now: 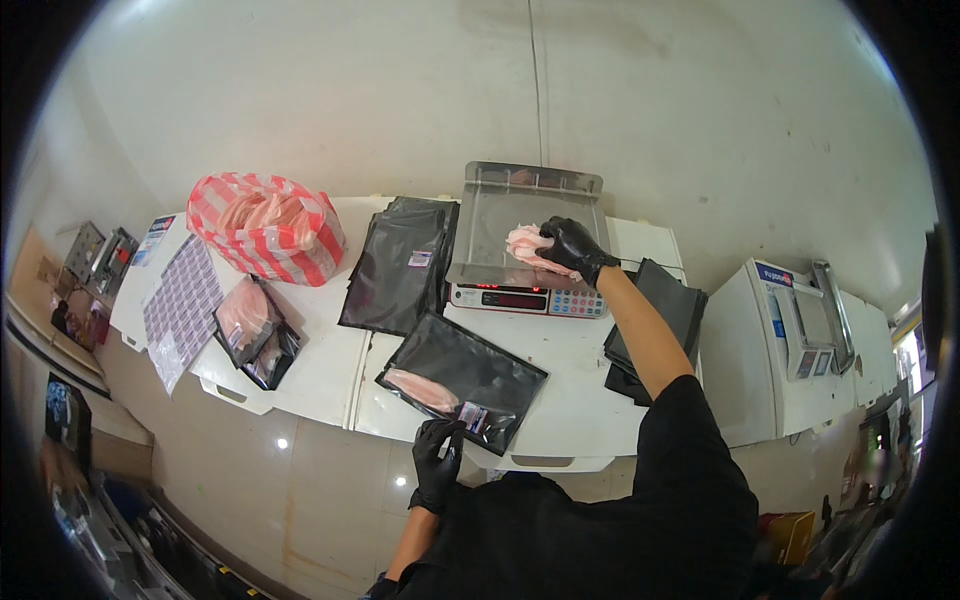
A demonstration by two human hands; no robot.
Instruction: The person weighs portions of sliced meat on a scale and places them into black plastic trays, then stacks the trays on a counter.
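My right hand [574,249], black-gloved, is closed around pale pink fillets [526,246], which lie on the steel pan [490,213] of a digital scale [525,299]. Below the scale, a black pouch [477,363] lies flat at an angle, with one pale fillet [421,389] and a small printed label [473,416] on it. Also gloved, my left hand [437,465] is at the table's front edge, its fingers curled and their tips at the pouch's near edge. What they hold, if anything, is hidden.
A red-and-white checked bag [290,256] of fillets stands at the left. Near it are filled pouches [258,335] and a sheet of labels [183,302]. Black pouches [398,270] are stacked left of the scale, more pouches [668,305] right. A white chest [745,350] stands further right.
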